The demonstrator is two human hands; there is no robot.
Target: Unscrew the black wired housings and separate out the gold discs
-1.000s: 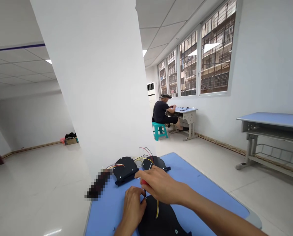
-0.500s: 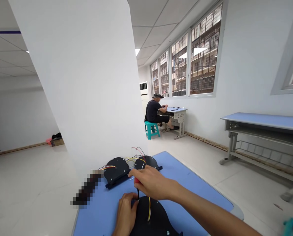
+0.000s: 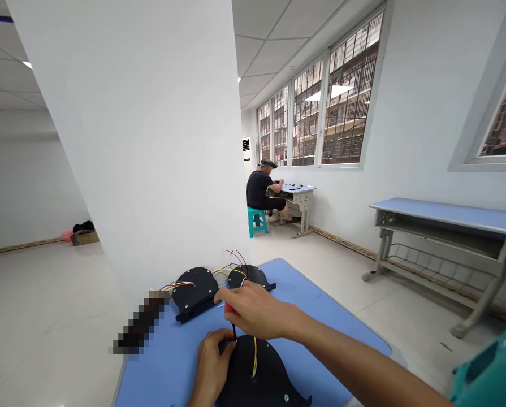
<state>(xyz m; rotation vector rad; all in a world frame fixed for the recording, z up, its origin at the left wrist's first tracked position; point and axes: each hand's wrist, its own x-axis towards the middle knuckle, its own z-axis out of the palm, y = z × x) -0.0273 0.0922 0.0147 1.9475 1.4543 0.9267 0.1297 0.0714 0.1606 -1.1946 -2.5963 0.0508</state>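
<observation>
My right hand (image 3: 255,308) is closed round the red handle of a screwdriver (image 3: 228,308), its dark shaft pointing down at the upper left edge of a black rounded housing (image 3: 263,373). Yellow and white wires come out of the middle of this housing. At its left edge, my left hand (image 3: 212,362) holds the rim with thumb and fingers beside the screwdriver tip. Behind my hands lie two similar black housings, one at the left (image 3: 195,288) and one at the right (image 3: 253,276), both with screws and loose coloured wires.
The blue table (image 3: 312,305) meets a white pillar (image 3: 151,141). A pixelated dark object (image 3: 141,325) lies at the table's left edge. Further off, a person (image 3: 259,186) sits on a green stool at another desk. A blue-topped desk (image 3: 448,215) stands at the right, a teal object (image 3: 494,373) below it.
The view has turned slightly to the right, so the scene sits further left and more of the teal object shows. Both hands keep their places at the housing.
</observation>
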